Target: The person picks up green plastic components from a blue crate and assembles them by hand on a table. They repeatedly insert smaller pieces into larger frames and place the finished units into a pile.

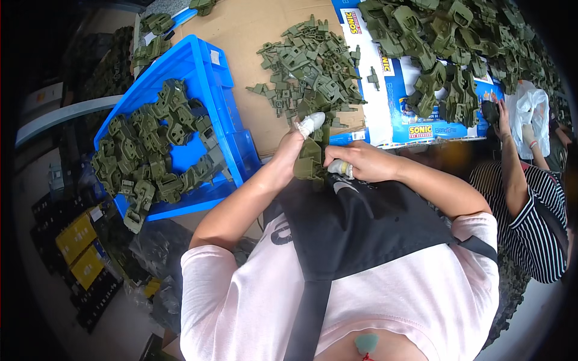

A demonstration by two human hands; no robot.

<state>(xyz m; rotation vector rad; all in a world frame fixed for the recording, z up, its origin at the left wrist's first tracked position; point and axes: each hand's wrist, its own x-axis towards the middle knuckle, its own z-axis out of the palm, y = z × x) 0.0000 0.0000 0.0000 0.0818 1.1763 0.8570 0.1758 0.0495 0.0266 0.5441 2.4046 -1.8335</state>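
My left hand [293,146] is closed round an olive-green plastic part [309,160], held upright in front of my apron. White wrapping covers a fingertip of this hand. My right hand [368,162] is curled tight against the part's right side, with white wrapping on its fingers too. What lies inside the right fingers is hidden. Just beyond my hands a loose pile of small olive-green plastic pieces [313,63] spreads over a cardboard sheet [244,36].
On the left stands a blue bin [208,66] holding several larger green mouldings [171,126]. More green mouldings [421,36] are heaped at the far right over a printed blue sheet [463,108]. Beside me on the right, a co-worker's hand [503,123] holds a dark part near a clear plastic bag [530,102].
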